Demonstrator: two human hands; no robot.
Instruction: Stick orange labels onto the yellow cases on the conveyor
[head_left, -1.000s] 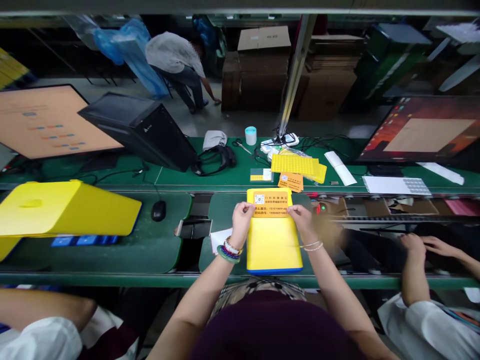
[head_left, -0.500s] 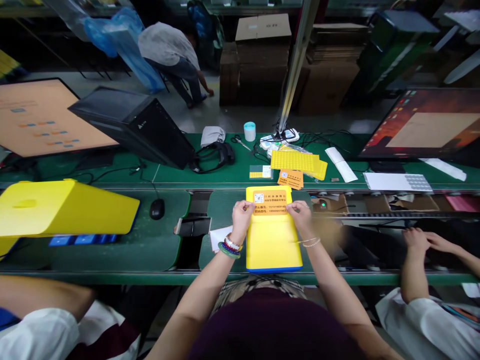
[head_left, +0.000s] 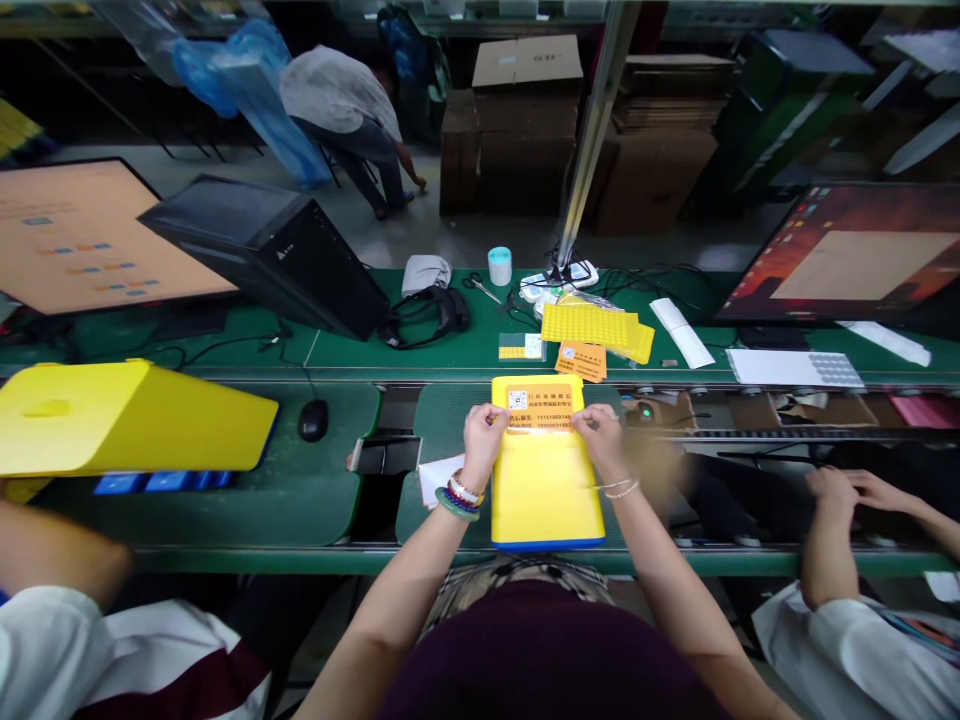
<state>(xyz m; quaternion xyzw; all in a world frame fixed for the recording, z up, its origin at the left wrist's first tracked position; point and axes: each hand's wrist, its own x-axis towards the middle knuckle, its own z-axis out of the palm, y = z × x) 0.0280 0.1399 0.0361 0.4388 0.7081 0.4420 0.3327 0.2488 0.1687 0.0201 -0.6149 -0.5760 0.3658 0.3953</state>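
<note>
In front of me on the green work surface stands a yellow plastic case (head_left: 547,492) with a blue bottom edge. An orange sticker (head_left: 538,408) with a QR code and printed numbers lies over its upper part. My left hand (head_left: 484,442) pinches the sticker's lower left corner. Its lower right corner is between the fingertips of my right hand (head_left: 602,440). The sticker's lower edge bends and shines; whether its upper part is stuck down I cannot tell. White paper (head_left: 439,478) sticks out left of the case. More orange stickers (head_left: 581,361) lie just beyond it.
Left are another yellow case (head_left: 135,415), a mouse (head_left: 313,420) and a black computer tower (head_left: 277,255). Yellow sticker sheets (head_left: 589,323), scissors (head_left: 482,287) and a label roll (head_left: 499,266) lie at the back. Co-workers' arms (head_left: 832,530) flank me.
The sticker's lower edge has curled more, partly hiding the bottom line of print. Both my hands keep their pinch nearly in place. The co-worker's arm at left has moved further left.
</note>
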